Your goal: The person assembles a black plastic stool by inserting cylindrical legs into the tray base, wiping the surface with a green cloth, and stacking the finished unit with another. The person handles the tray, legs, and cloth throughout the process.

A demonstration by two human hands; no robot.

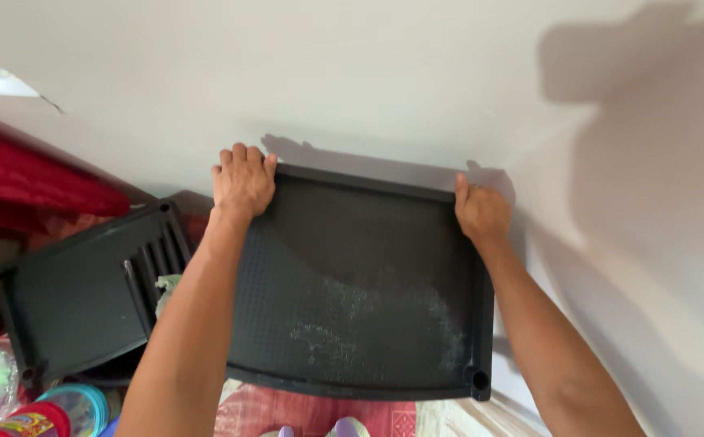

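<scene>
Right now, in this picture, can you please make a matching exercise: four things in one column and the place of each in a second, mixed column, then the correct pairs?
Things:
1. left hand
2. right hand
3. second black panel
4. red cloth

Places:
A. grips the right edge of the dusty black tray
B. far left, against the white wall
C. grips the top left corner of the tray
D. lower left, beside the tray, with slats

Pairs: 1-C, 2-A, 3-D, 4-B
</scene>
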